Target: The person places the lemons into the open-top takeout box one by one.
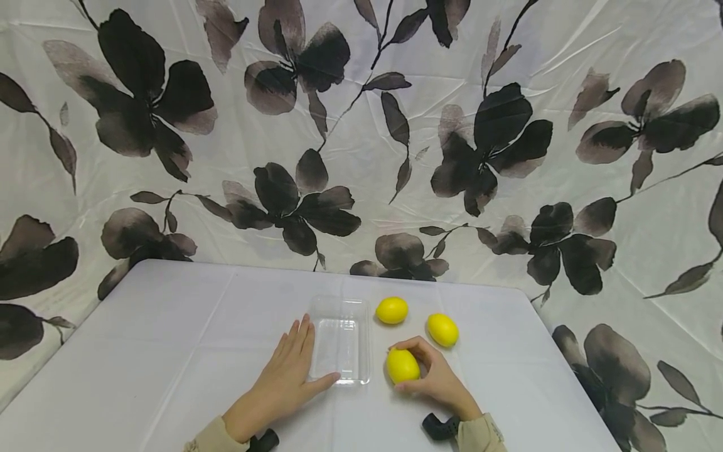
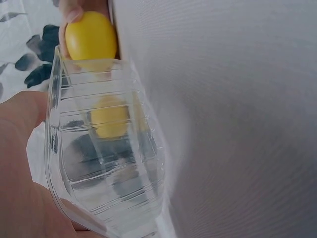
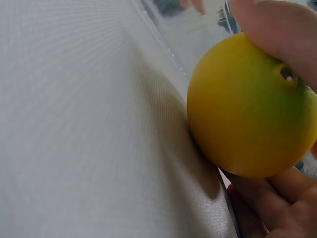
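Observation:
A clear plastic tray [image 1: 341, 314] lies on the white table [image 1: 169, 351], and three yellow lemons lie to its right. My right hand [image 1: 430, 371] curls round the nearest lemon [image 1: 402, 365], which still touches the tabletop just right of the tray. That lemon [image 3: 247, 106] fills the right wrist view, with a thumb over its top. My left hand [image 1: 290, 367] lies flat against the tray's left side, thumb along its near edge. The left wrist view looks through the tray [image 2: 106, 153] to the held lemon [image 2: 91, 37]. Two more lemons [image 1: 392, 310] [image 1: 442, 329] sit farther back.
A white sheet printed with dark flowers [image 1: 361, 125] hangs behind and around the table. The table's right edge [image 1: 565, 370] runs close to the lemons. Bare tabletop spreads left of the tray.

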`<state>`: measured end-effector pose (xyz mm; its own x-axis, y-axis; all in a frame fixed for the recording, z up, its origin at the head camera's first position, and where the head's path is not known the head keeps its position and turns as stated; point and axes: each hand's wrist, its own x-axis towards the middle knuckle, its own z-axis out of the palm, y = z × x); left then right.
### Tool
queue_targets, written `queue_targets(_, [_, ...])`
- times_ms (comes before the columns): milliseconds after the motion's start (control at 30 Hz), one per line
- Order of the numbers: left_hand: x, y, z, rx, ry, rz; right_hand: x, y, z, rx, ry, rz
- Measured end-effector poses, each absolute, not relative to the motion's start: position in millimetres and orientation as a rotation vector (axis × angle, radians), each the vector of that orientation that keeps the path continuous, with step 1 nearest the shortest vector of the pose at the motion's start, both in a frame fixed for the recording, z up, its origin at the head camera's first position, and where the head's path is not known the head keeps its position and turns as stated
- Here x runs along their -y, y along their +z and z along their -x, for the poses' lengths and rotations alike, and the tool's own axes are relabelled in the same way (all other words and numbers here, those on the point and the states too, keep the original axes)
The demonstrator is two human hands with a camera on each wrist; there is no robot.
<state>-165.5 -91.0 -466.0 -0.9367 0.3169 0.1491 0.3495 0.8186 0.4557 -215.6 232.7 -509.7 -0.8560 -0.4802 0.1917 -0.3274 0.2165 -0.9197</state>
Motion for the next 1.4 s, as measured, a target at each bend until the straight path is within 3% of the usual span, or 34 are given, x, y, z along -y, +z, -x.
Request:
queue_targets(900, [90.4,-461.2,162.6,2.920,-0.750,0.523,-191.4,-441.2,241.3,-2.344,-1.911,0.621])
queue_targets(1400, [91.3,-464.5,164.6,2.940,-0.762,0.524,-135.1,-407.8,254.9,-2.574,-1.652,0.259])
